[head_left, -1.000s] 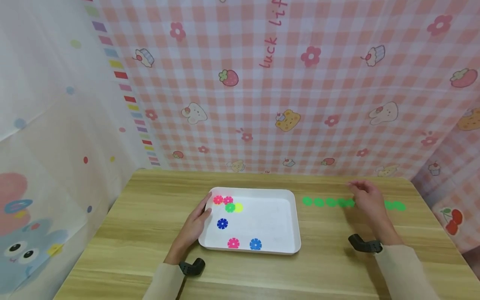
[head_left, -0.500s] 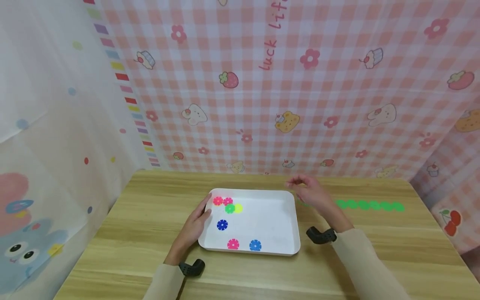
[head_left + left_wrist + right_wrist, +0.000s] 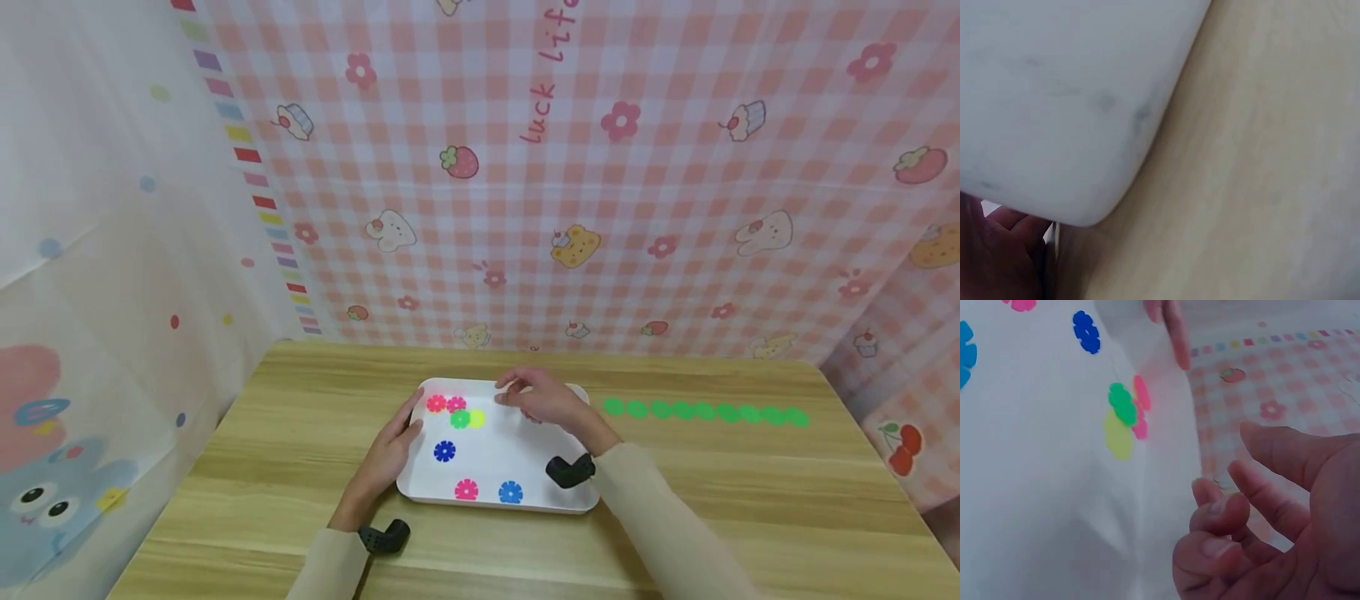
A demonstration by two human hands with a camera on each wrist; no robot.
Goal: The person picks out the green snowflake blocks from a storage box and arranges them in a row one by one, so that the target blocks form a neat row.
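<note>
My left hand (image 3: 390,447) grips the left side of a white rectangular tray (image 3: 540,505), thumb at the rim. In the left wrist view that hand (image 3: 1000,250) shows at the tray's (image 3: 1066,125) edge. Over the tray's back right part hovers my right hand (image 3: 549,398), fingers loosely bent; its fingers (image 3: 1216,550) hold nothing in the right wrist view. Notched snowflake discs lie in the tray: a green disc (image 3: 460,419) overlapping a yellow disc (image 3: 477,418), two pinkish ones behind, a dark blue disc (image 3: 445,451), a pink disc (image 3: 467,490) and a light blue disc (image 3: 511,492).
Right of the tray, several green discs (image 3: 705,412) form a row on the wooden table (image 3: 750,517). A pink checked cloth (image 3: 480,192) hangs behind the table, with a white printed cloth (image 3: 112,275) at the left.
My right hand has moved left from above the green row to over the tray, uncovering the whole row. My left hand and the tray stay in place.
</note>
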